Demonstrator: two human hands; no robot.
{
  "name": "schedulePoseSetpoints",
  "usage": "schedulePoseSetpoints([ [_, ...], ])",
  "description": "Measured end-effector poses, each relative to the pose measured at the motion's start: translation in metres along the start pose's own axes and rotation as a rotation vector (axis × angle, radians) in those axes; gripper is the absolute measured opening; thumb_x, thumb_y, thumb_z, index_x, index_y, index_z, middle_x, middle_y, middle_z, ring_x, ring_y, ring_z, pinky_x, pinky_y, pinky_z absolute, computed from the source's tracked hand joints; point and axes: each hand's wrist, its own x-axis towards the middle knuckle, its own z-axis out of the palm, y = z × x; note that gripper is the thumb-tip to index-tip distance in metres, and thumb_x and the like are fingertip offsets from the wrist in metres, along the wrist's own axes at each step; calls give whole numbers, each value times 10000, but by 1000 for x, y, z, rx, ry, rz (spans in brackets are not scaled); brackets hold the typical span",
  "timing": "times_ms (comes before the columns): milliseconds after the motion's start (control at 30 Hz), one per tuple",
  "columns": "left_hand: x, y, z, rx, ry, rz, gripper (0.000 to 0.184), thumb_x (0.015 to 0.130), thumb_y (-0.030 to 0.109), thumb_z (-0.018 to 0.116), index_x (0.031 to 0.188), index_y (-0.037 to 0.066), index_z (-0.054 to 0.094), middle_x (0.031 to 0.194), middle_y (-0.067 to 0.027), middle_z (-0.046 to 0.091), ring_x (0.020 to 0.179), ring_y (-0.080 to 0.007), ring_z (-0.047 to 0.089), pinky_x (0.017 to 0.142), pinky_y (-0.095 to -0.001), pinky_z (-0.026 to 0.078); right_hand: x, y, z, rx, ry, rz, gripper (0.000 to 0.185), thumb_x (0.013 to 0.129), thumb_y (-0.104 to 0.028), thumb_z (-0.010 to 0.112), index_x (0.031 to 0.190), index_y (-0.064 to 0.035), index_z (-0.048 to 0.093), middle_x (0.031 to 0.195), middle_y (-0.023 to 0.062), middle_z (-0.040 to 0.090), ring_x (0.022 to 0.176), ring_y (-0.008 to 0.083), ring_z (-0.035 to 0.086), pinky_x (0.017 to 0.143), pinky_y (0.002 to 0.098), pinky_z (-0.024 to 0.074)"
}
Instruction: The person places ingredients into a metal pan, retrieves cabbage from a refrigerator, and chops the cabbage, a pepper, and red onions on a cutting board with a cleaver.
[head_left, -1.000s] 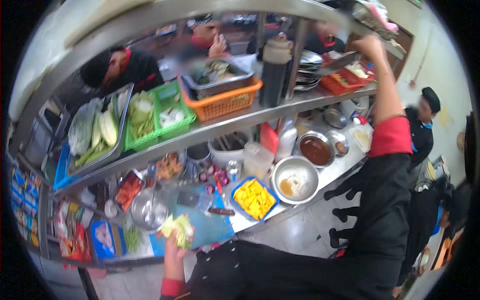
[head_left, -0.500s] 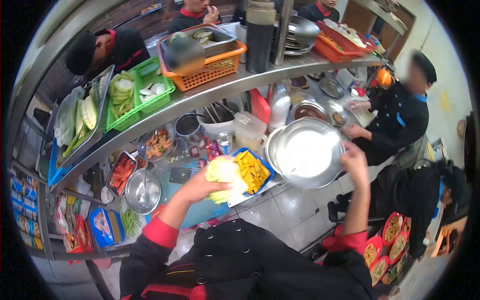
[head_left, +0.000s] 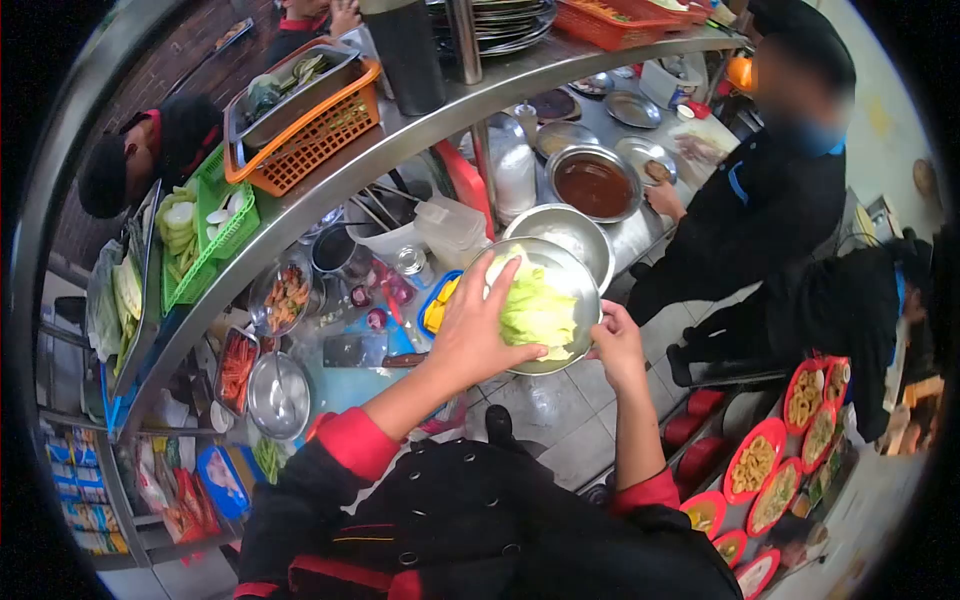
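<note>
My left hand (head_left: 468, 325) grips a bunch of pale green lettuce (head_left: 540, 310), fingers spread across its side. The leaves are over and partly inside a round steel bowl (head_left: 583, 283). My right hand (head_left: 618, 345) pinches that bowl's near right rim, holding it above the counter's edge. Just behind is a second steel bowl (head_left: 590, 235), partly covered by the first. Left of my left wrist, a cleaver (head_left: 355, 350) with a brown handle lies on a light blue board (head_left: 335, 392). A blue-rimmed container of yellow pieces (head_left: 435, 318) is partly hidden by my left hand.
A pot of brown sauce (head_left: 597, 185) stands beyond the bowls. A steel shelf (head_left: 300, 205) crosses overhead, carrying an orange basket (head_left: 310, 135). One co-worker (head_left: 750, 190) stands at the right, another (head_left: 830, 320) bends lower down. Red plates of food (head_left: 755, 460) stand at lower right.
My left hand has carried the lettuce rightward to the bowl. My right hand has drawn the bowl left and nearer. The cleaver is now more exposed.
</note>
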Motion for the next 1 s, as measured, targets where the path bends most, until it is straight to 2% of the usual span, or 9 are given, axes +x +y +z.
schedulePoseSetpoints([
  [167, -43, -41, -36, -129, 199, -27, 966, 700, 391, 862, 1477, 92, 370, 1508, -238, 324, 1371, -390, 396, 1087, -472, 392, 36, -15, -9, 185, 95, -37, 420, 865, 8, 565, 1281, 12, 506, 853, 23, 600, 711, 106, 625, 519, 269, 577],
  [267, -99, -91, -30, -357, 155, -346, 844, 782, 314, 825, 1461, 65, 389, 1433, -197, 435, 1284, -319, 500, 1014, -416, 458, 51, -50, -13, 86, 108, -103, 436, 866, 15, 547, 1300, 14, 509, 870, 20, 594, 717, 100, 621, 531, 246, 568],
  [333, -154, -137, -7, -519, 91, -622, 711, 847, 246, 779, 1439, 63, 431, 1338, -185, 534, 1136, -239, 600, 868, -352, 533, 56, -69, -14, 5, 72, -128, 442, 865, 20, 530, 1306, 13, 515, 888, 25, 605, 734, 103, 632, 553, 233, 563],
  [500, -282, -201, 24, -673, 49, -893, 624, 868, 237, 760, 1386, 37, 475, 1184, -103, 623, 955, -175, 628, 815, -314, 519, 48, -92, 22, -115, -139, -34, 475, 848, 8, 517, 1322, 3, 513, 942, 61, 648, 791, 132, 659, 611, 254, 563],
  [633, -344, -193, 41, -775, 107, -1103, 503, 899, 161, 715, 1339, 30, 510, 1146, -61, 631, 942, -133, 602, 804, -286, 498, 33, -83, 130, -61, -408, 101, 497, 866, -28, 563, 1357, -18, 486, 996, 87, 639, 839, 164, 656, 619, 300, 569],
  [767, -378, -176, 48, -698, 131, -1112, 445, 914, 158, 704, 1303, 24, 534, 1102, -55, 646, 900, -123, 599, 790, -285, 498, 53, -40, 272, 174, -676, 199, 556, 882, -36, 569, 1401, 10, 375, 1092, 144, 604, 866, 234, 660, 629, 333, 585],
  [900, -423, -164, 55, -781, 329, -1140, 449, 904, 195, 724, 1291, 31, 564, 1086, -75, 666, 877, -150, 645, 787, -293, 523, 86, -16, 429, 271, -655, 253, 588, 875, -3, 556, 1417, 13, 328, 1176, 176, 567, 859, 317, 665, 672, 456, 607],
  [967, -446, -154, 58, -795, 381, -1223, 437, 904, 190, 722, 1285, 43, 567, 1089, -65, 661, 908, -162, 642, 804, -305, 520, 87, -32, 491, 279, -522, 317, 363, 876, 24, 554, 1227, -20, 468, 1162, 140, 559, 971, 325, 639, 756, 453, 639],
  [1000, -461, -149, 62, -816, 458, -1263, 428, 905, 184, 719, 1282, 47, 569, 1094, -63, 655, 929, -165, 637, 816, -309, 517, 111, -16, 527, 136, -557, 18, 380, 883, 14, 553, 1249, -38, 467, 1196, 136, 541, 986, 320, 635, 764, 441, 645],
])
